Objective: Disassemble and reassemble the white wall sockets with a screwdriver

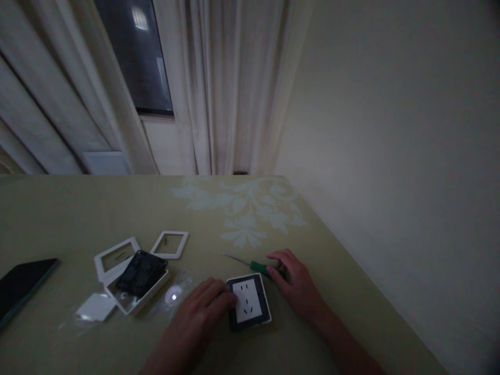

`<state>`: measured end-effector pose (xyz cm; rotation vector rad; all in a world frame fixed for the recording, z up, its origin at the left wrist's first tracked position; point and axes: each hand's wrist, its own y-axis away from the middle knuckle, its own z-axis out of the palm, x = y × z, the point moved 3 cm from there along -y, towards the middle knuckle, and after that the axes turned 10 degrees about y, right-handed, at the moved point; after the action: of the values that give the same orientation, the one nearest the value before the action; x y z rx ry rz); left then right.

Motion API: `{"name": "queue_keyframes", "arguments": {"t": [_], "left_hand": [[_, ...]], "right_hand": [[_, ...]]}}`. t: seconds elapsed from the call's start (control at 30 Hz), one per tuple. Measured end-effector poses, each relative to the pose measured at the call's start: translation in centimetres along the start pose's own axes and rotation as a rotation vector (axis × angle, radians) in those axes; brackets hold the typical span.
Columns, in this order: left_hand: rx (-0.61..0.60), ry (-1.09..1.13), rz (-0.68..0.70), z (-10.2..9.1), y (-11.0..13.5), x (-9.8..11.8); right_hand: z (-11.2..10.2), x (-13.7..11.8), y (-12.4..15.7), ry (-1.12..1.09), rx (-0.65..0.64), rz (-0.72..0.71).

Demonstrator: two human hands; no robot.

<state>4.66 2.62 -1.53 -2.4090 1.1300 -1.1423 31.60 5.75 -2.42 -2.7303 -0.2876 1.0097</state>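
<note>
A wall socket (250,301) with a white face and dark surround lies flat on the yellowish table (117,208). My left hand (203,307) rests on its left edge, fingers curled against it. My right hand (292,276) is just right of the socket, its fingers closed on the green handle of a small screwdriver (250,264) whose thin metal shaft points left and away across the table.
Left of the socket lie two white frames (170,245) (115,258), a black socket body (141,272) on a white plate, a small white cover (96,307) and clear plastic wrap. A dark tablet (21,284) sits at the left edge. Curtains and a wall stand beyond.
</note>
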Motion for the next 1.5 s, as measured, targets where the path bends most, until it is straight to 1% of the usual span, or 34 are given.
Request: {"name": "queue_keyframes", "arguments": {"t": [0.17, 0.37, 0.4, 0.47, 0.57, 0.67, 0.73, 0.8, 0.9, 0.97, 1.13, 1.37, 1.5], "left_hand": [[0.036, 0.068, -0.064, 0.6, 0.3, -1.0], [0.074, 0.127, -0.133, 1.2, 0.5, -1.5], [0.062, 0.143, -0.146, 1.2, 0.6, -1.5], [-0.001, 0.198, -0.181, 1.1, 0.6, -1.7], [-0.061, 0.293, -0.267, 0.8, 0.6, -1.9], [-0.044, 0.375, -0.336, 0.6, 0.6, -2.0], [-0.025, 0.4, -0.36, 0.5, 0.5, -2.0], [-0.018, 0.402, -0.374, 0.5, 0.4, -1.8], [-0.005, 0.399, -0.369, 0.3, 0.2, -1.6], [0.02, 0.402, -0.357, 0.3, 0.2, -1.5], [0.045, 0.407, -0.321, 0.7, 0.4, -1.7], [-0.011, 0.359, -0.274, 0.6, 0.3, -1.7], [0.029, 0.369, -0.275, 0.7, 0.3, -1.6]], "right_hand": [[0.0, -0.1, 0.1, 0.004, -0.007, 0.0], [-0.1, -0.1, 0.1, -0.003, -0.019, -0.002], [0.0, -0.1, 0.1, -0.004, -0.021, -0.003], [0.0, -0.1, 0.1, -0.005, -0.025, -0.002], [0.1, -0.2, 0.0, -0.003, -0.028, 0.001], [-0.1, -0.3, 0.1, 0.004, -0.029, 0.004], [-0.5, -0.6, 0.3, 0.004, -0.043, -0.03], [-0.8, -1.4, 0.5, -0.004, -0.122, -0.14], [-1.1, -2.7, 1.0, 0.042, -0.311, -0.313], [-1.1, -3.3, 1.1, 0.108, -0.373, -0.341], [-0.9, -3.6, 1.1, 0.179, -0.419, -0.348], [-0.9, -3.3, 1.4, 0.15, -0.458, -0.292], [-0.8, -3.2, 1.5, 0.13, -0.477, -0.263]]}}
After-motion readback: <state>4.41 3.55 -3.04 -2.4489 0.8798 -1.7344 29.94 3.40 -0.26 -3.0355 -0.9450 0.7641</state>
